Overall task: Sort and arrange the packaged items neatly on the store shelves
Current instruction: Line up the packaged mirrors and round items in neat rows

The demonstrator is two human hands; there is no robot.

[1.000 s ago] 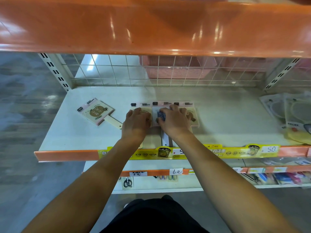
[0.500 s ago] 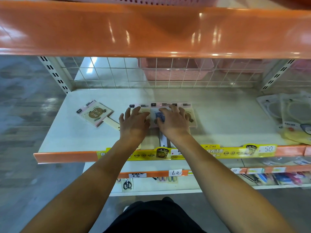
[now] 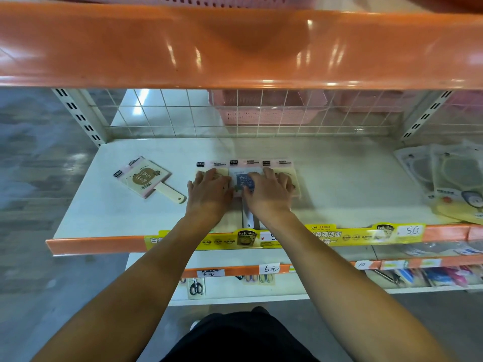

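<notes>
Yellow price strip (image 3: 339, 235) ("50" tag (image 3: 410, 230))

The white shelf (image 3: 339, 184) is entered from the front, through the gap under the orange upper shelf edge (image 3: 235, 48) that spans the top of the frame. At the back a wire grid panel (image 3: 261, 118) closes it off, and slotted uprights (image 3: 78, 116) stand at the rear corners. Bare board lies at centre right, between the row of three packaged mirrors (image 3: 245, 176) in the middle and the clear packets (image 3: 449, 178) piled at the far right. A smaller strip opens between that row and the tilted lone mirror pack (image 3: 146, 178) at left. The left hand (image 3: 209, 189) and right hand (image 3: 269, 192) lie flat over the row, their forearms crossing the yellow price strip (image 3: 339, 237) on the front lip.
</notes>
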